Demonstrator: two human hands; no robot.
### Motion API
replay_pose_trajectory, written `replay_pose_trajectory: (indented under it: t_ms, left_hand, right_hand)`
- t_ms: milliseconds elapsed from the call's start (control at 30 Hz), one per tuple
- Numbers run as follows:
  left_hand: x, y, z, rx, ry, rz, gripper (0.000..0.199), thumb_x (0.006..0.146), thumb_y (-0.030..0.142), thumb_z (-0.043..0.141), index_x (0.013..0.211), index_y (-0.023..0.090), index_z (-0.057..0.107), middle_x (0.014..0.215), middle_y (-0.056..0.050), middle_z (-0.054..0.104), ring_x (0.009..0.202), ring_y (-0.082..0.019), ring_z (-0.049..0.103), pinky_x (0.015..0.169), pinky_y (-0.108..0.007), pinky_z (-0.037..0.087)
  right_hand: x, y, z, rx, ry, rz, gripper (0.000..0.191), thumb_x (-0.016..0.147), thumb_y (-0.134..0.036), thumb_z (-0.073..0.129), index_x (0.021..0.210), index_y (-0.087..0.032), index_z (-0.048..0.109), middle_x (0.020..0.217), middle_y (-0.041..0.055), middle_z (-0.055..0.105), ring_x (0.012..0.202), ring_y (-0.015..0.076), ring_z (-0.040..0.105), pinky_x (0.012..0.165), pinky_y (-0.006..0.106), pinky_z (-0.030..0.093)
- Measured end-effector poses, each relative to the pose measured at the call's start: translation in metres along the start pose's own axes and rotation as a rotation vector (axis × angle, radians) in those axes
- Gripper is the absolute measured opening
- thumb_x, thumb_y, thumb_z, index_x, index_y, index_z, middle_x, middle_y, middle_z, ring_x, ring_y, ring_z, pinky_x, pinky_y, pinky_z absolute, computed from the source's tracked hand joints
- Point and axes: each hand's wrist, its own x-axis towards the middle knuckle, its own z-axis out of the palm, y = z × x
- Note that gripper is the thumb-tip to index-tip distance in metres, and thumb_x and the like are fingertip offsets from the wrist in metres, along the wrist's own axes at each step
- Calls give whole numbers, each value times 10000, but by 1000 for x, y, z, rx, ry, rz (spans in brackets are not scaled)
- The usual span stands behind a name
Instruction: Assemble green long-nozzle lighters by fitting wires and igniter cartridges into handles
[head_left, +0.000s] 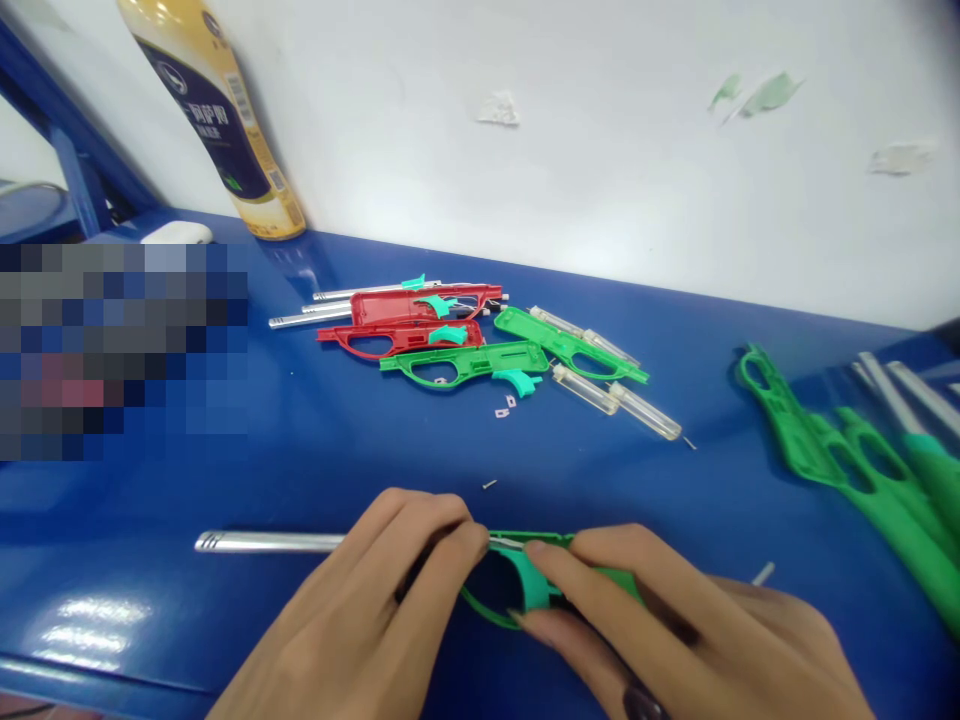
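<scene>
A green lighter casing half (pixel 627 581) lies under both my hands at the table's front, partly hidden by fingers. From its left end a silver metal tube (pixel 270 542) runs out to the left. A teal trigger (pixel 534 585) sits in the casing by the finger loop. My left hand (pixel 382 590) is closed over where the tube meets the casing. With the index finger at the casing's upper edge and the thumb by the trigger, my right hand (pixel 675 610) grips the casing. A small screw (pixel 490 484) lies just beyond my fingers.
Red casing halves (pixel 375 340), green casing halves (pixel 472 362), loose triggers, metal tubes and clear fuel tanks (pixel 646 411) lie ahead. Several green lighters (pixel 847 470) are at right. A yellow bottle (pixel 225 120) stands by the white wall (pixel 600 180). A blurred patch covers the left.
</scene>
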Motion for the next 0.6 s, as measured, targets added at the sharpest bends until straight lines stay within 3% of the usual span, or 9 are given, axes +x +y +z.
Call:
replay_pose_trajectory:
  t_ms: [167,400,500,600]
  left_hand:
    - [0,3,-6,90,14,-28,443,1152,285,312,1418,218,660,1366,-75,699,1209,-179,731,1014,-238,637]
    - [-11,3,0,93,-103,-16,530,1091,157,336,1578,233,530,1558,-94,604,1394,-241,643,1096,-322,619]
    - [-18,-1,5,147,-119,-13,538,1095,149,310,1580,222,531,1566,-112,588,1438,-268,604,1116,-368,614]
    - [-18,-5,5,197,-98,22,531,1104,137,281,1540,222,572,1509,-94,624,1416,-235,614,1127,-334,594]
  right_hand:
    - [0,0,1,10,-27,19,273,1139,-339,536,1098,-257,793,893,-67,767,468,38,621,436,256,424]
    - [-3,-1,2,-7,-22,39,245,1127,-332,559,1108,-270,795,929,-78,780,510,47,674,449,259,458]
    - [-2,-2,2,-8,-20,36,242,1122,-315,564,1099,-270,800,920,-78,780,483,45,648,433,263,439]
    - [-1,-2,1,-15,-22,34,249,1124,-315,560,1098,-274,804,911,-78,782,479,44,644,439,264,437]
